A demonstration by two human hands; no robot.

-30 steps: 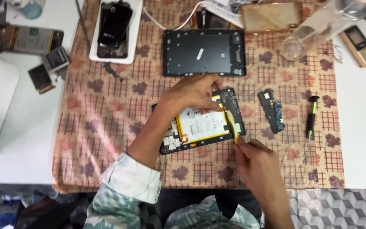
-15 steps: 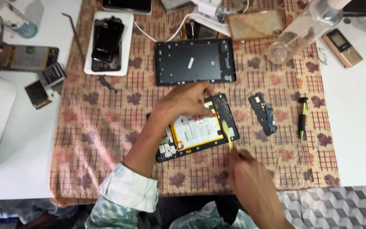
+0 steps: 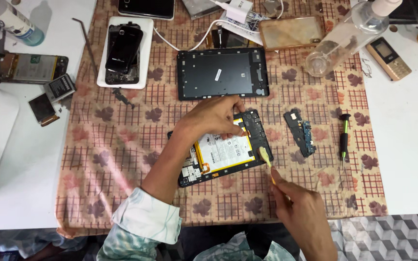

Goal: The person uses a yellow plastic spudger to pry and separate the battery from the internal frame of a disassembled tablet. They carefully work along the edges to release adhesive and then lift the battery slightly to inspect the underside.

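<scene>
far left: opened phone with grey battery (image 3: 27,67) flat on white bench (image 3: 20,159); two small dark parts just below it
left of cloth: black phone (image 3: 122,48) lying on a white tray (image 3: 139,79), at top-left of patterned cloth (image 3: 112,145)
centre top: black tablet back cover (image 3: 222,73), flat, inside face up, just above the open tablet
centre: open tablet (image 3: 221,154) on cloth, tilted, white battery with yellow edging showing; lies between both hands
left hand (image 3: 216,116): palm down, fingers curled and pressed on the tablet's upper edge, steadying it
right hand (image 3: 301,212): fingers closed, pinching a thin yellow pry tool (image 3: 265,157); tool tip touching the tablet's right edge
right of tablet: small black circuit board piece (image 3: 302,131) on cloth, apart from tablet
further right: screwdriver with green and black handle (image 3: 344,137), lying near cloth's right edge
top right: clear plastic bottle (image 3: 344,38) on its side; gold keypad phone (image 3: 389,58) on bench beside it
</scene>
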